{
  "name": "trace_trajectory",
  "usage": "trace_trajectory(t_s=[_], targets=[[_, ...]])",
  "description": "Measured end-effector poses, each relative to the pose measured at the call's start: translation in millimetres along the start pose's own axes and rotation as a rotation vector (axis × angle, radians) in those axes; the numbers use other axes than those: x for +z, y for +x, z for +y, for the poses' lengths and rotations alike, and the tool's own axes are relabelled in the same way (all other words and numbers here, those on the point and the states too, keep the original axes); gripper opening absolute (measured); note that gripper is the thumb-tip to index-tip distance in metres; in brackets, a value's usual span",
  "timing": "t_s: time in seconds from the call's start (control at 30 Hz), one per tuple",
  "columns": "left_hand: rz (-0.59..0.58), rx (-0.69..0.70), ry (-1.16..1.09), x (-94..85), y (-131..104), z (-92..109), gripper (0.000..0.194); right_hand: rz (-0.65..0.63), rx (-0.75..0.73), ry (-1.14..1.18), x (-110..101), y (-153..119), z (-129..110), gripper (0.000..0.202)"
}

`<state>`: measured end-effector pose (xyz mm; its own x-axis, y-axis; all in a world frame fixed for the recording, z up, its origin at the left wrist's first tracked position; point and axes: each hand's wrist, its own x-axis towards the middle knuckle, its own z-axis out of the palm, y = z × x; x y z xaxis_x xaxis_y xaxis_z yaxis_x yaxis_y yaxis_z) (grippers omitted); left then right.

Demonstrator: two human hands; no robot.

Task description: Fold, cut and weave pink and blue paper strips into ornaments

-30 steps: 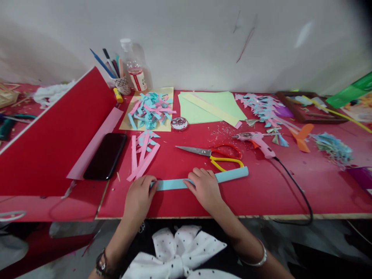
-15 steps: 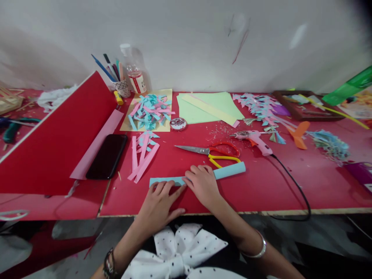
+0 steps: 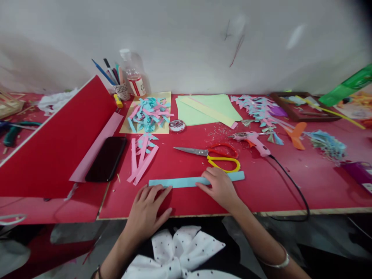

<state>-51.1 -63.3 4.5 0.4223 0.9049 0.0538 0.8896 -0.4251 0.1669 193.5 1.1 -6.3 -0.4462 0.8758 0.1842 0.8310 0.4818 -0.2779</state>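
A folded light-blue paper strip (image 3: 184, 182) lies flat near the table's front edge, running left to right. My left hand (image 3: 149, 207) rests at its left end, fingers spread with the tips on the strip's lower edge and the thumb apart. Toward the right end, my right hand (image 3: 221, 188) has its bent fingers over the strip and its thumb at the lower edge; part of the paper is hidden beneath it. Just behind that hand are scissors (image 3: 207, 153) with one red and one yellow handle loop, blades pointing left.
Left are a black phone (image 3: 107, 159), pink strips (image 3: 142, 161) and a leaning red board (image 3: 66, 143). Cut paper bits (image 3: 149, 112) and green sheets (image 3: 200, 112) lie farther back. A pink glue gun (image 3: 254, 141) trails its cord (image 3: 290, 182) over the front edge at right.
My right hand has slid right along the blue strip, and my left hand has moved a little left. The strip's right end has come down slightly, so it lies straighter.
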Motion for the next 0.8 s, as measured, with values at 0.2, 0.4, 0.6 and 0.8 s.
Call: trace_trajectory(t_s=[0.2,0.4,0.6,0.8], targets=[[0.006,0.004,0.008,1.4,0.6,0.2,0.047,0.057,0.116,-0.072,-9.3,-16.7,20.3,0.022],[0.003,-0.006,0.016,1.9,0.4,-1.6,0.047,0.112,0.248,-0.207,-19.5,-33.8,43.6,0.025],[0.002,0.004,0.036,3.0,0.4,-3.2,0.047,0.140,0.368,-0.239,-24.0,-47.5,70.6,0.032],[0.023,0.032,0.071,0.6,1.9,-1.1,0.044,0.133,0.414,-0.272,-26.2,-48.9,67.4,0.025]])
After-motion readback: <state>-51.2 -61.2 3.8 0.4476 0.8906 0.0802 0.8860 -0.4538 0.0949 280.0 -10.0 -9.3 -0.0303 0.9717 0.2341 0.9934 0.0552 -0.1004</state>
